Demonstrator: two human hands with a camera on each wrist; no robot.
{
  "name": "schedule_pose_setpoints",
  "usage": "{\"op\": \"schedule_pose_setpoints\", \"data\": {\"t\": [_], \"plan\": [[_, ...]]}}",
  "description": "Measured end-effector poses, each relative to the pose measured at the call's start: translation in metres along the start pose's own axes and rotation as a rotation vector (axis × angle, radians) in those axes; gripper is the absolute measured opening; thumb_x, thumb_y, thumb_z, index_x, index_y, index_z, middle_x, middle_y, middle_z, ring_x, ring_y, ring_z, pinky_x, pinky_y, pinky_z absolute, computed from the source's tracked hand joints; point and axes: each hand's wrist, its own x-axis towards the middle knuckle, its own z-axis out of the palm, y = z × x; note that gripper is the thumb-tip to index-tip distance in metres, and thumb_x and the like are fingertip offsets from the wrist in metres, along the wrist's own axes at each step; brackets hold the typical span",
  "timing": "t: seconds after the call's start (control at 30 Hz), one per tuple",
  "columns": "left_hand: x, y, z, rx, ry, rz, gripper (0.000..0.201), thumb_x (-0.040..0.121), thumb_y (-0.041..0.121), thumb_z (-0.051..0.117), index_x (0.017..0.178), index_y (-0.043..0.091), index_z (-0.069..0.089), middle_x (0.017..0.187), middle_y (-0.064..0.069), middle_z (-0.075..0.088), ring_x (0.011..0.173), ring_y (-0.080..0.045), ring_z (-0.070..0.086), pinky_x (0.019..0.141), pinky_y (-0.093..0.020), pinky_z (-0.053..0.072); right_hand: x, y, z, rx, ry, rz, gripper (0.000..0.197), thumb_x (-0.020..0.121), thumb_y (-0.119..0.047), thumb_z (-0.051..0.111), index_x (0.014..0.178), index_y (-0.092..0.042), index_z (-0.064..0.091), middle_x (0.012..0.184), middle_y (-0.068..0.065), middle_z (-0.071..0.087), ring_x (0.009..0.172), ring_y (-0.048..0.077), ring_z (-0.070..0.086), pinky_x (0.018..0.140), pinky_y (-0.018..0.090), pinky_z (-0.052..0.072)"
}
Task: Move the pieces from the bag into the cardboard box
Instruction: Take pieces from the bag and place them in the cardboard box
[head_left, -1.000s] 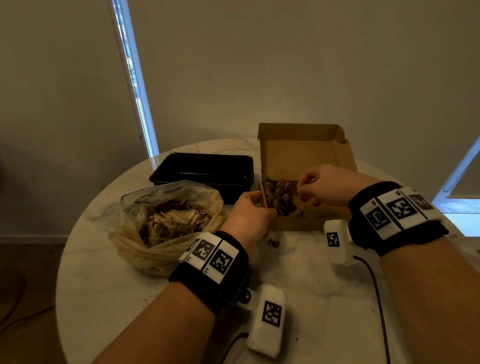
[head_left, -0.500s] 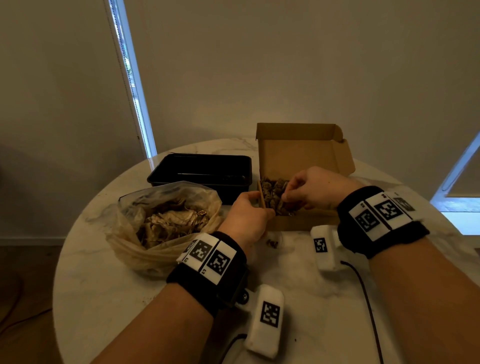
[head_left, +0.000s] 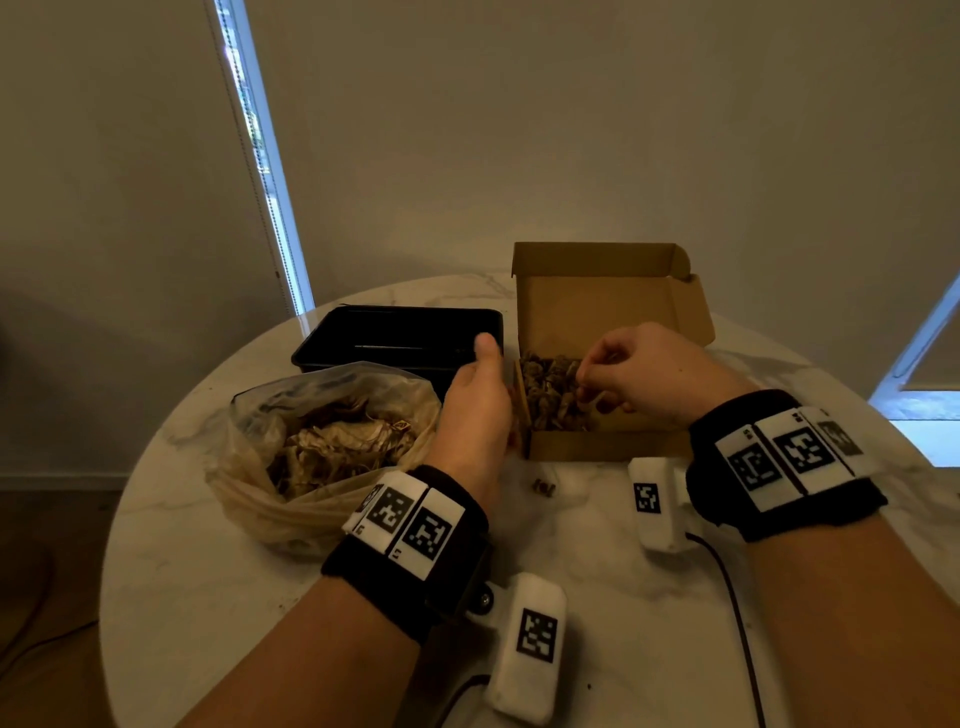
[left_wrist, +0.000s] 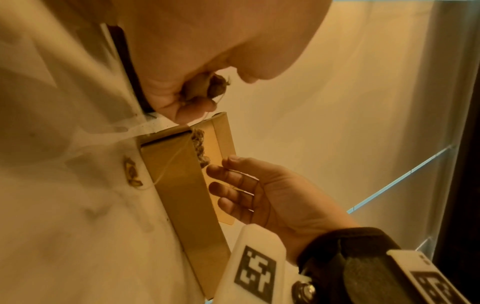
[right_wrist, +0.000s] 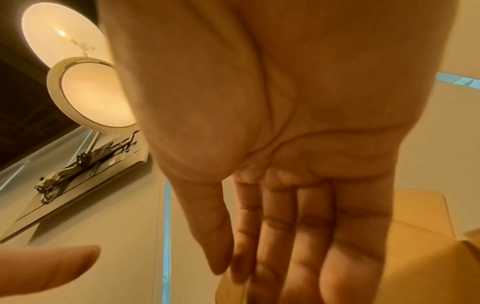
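1. At far left, the clear bag slumps open on the marble surface, still holding pale dried material. A black tray sits just behind it.
2. Our left hand stands edge-on beside the cardboard box. Its fingers are straight along the side flap, its thumb is raised, and its grip holds nothing.
3. Our right hand hovers over the box, fingers curled in a pinching grip on brown pieces. Below it lies the pile already inside.
4. One stray piece lies on the surface just in front of the box, a sign of the risk here. If we let go too near the low front wall, more pieces may bounce out. With the left hand no longer clamping the flap, a nudge could also slide the light box.
5. Half a second ago our left hand pinched that flap; now it has opened. The right hand has pushed further left across the box.
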Motion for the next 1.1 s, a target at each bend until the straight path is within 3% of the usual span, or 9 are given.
{"op": "schedule_pose_setpoints", "data": {"t": [0.07,0.13,0.2,0.33,0.43,0.53,0.73,0.93,1.1], "plan": [[-0.008,0.005,-0.001,-0.158,-0.037,-0.018,0.06,0.101,0.066,0.031,0.128,0.02,0.061,0.088,0.001,0.062,0.075,-0.012,0.059,0.073,-0.031,0.051,-0.004,-0.001,-0.002,0.015,0.084,-0.074,0.009,0.098,-0.029,0.063,0.094,-0.024,0.069,0.092,-0.004,0.075,0.082,0.011,0.071,0.068,0.025,0.051],[-0.012,0.008,-0.001,-0.287,-0.066,-0.031,0.065,0.1,0.068,0.031,0.127,0.017,0.063,0.082,-0.001,0.06,0.066,-0.011,0.053,0.062,-0.028,0.047,-0.009,-0.006,-0.003,0.05,0.115,-0.193,0.011,0.095,-0.037,0.066,0.093,-0.028,0.071,0.092,-0.007,0.074,0.086,0.01,0.07,0.074,0.027,0.054],[-0.013,0.009,-0.001,-0.342,-0.081,-0.027,0.069,0.098,0.07,0.03,0.126,0.016,0.063,0.087,-0.005,0.066,0.071,-0.014,0.058,0.064,-0.029,0.049,-0.016,-0.014,-0.001,0.054,0.043,-0.284,0.014,0.09,-0.046,0.07,0.093,-0.033,0.072,0.092,-0.011,0.072,0.09,0.005,0.066,0.078,0.028,0.053],[-0.013,0.01,-0.002,-0.393,-0.13,-0.031,0.073,0.099,0.068,0.028,0.129,0.009,0.059,0.115,-0.015,0.071,0.096,-0.023,0.071,0.072,-0.03,0.058,-0.018,-0.022,0.015,-0.027,-0.078,-0.298,0.018,0.083,-0.047,0.077,0.094,-0.033,0.073,0.089,-0.013,0.072,0.084,0.001,0.064,0.07,0.021,0.047],[-0.013,0.009,-0.001,-0.375,-0.191,-0.034,0.076,0.099,0.068,0.028,0.134,0.006,0.058,0.121,-0.018,0.071,0.108,-0.026,0.072,0.09,-0.036,0.058,-0.013,-0.019,0.023,-0.084,-0.026,-0.311,0.006,0.091,-0.037,0.072,0.09,-0.031,0.072,0.084,-0.013,0.07,0.078,-0.001,0.064,0.066,0.018,0.046],[-0.016,0.008,0.001,-0.306,-0.248,-0.015,0.064,0.104,0.058,0.035,0.131,0.007,0.062,0.119,-0.014,0.074,0.112,-0.022,0.07,0.1,-0.036,0.054,-0.011,-0.015,0.018,0.003,0.029,-0.327,0.011,0.097,-0.036,0.065,0.088,-0.033,0.07,0.086,-0.012,0.071,0.081,0.0,0.066,0.071,0.021,0.05],[-0.018,0.003,0.002,-0.174,-0.246,0.108,0.027,0.103,0.019,0.057,0.127,0.009,0.063,0.109,-0.01,0.071,0.086,-0.016,0.069,0.078,-0.029,0.058,-0.001,-0.006,0.009,0.13,0.256,-0.311,0.013,0.1,-0.032,0.06,0.088,-0.032,0.064,0.09,-0.01,0.068,0.087,0.009,0.064,0.077,0.029,0.053],[-0.019,0.003,0.0,-0.127,-0.274,0.154,0.024,0.098,0.019,0.064,0.12,0.009,0.068,0.106,-0.008,0.075,0.087,-0.012,0.071,0.073,-0.024,0.057,0.001,-0.004,0.009,0.181,0.237,-0.287,0.012,0.1,-0.03,0.061,0.089,-0.031,0.064,0.089,-0.006,0.068,0.081,0.013,0.067,0.074,0.034,0.059],[-0.019,0.003,0.0,-0.135,-0.334,0.166,0.013,0.099,0.018,0.063,0.109,0.016,0.07,0.1,0.001,0.073,0.092,-0.008,0.068,0.082,-0.025,0.052,-0.001,-0.004,0.008,0.118,0.209,-0.277,0.014,0.101,-0.027,0.06,0.089,-0.03,0.066,0.078,-0.009,0.062,0.062,0.003,0.052,0.057,0.021,0.041]]}}
